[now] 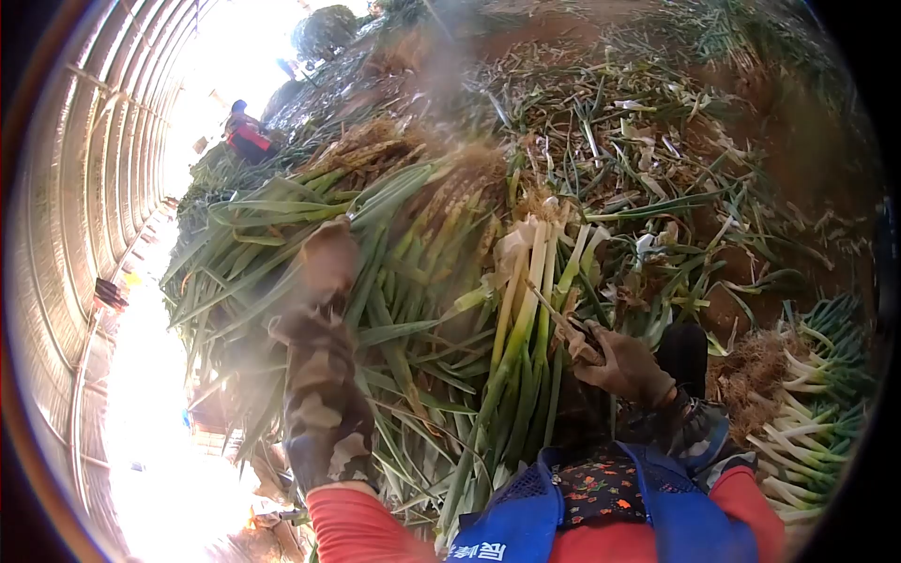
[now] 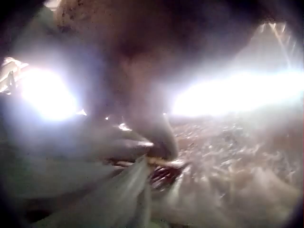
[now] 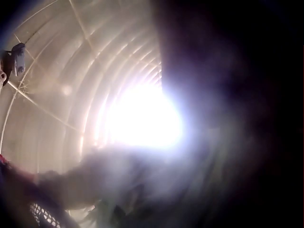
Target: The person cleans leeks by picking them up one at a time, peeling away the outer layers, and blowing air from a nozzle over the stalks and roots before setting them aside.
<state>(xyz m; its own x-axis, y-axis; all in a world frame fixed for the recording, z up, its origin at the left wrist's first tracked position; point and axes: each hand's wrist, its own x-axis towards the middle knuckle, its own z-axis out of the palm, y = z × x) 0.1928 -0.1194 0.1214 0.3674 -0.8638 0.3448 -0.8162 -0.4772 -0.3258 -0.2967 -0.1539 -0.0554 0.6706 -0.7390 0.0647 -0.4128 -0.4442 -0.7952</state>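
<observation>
In the head view, my left hand [image 1: 330, 261] reaches over the heap of long green onions [image 1: 413, 253], its fingertips at the leaves and stalks. In the left wrist view the fingers [image 2: 159, 135] point down where several leaves [image 2: 128, 190] come together; blur leaves me unable to tell whether they grip one. My right hand [image 1: 631, 368] curls around a thin, pointed, stick-like tool [image 1: 556, 311], beside a bunch of pale-stemmed green onions [image 1: 526, 310] lying across the near side of the heap. Glare and dark shapes hide the right hand in the right wrist view.
Trimmed green onions [image 1: 807, 422] lie in a row at the lower right. Loose leaves and peelings [image 1: 648, 178] litter the brown ground beyond. Another person [image 1: 248, 133] is at the far left of the heap, near the ribbed tunnel wall [image 1: 103, 188].
</observation>
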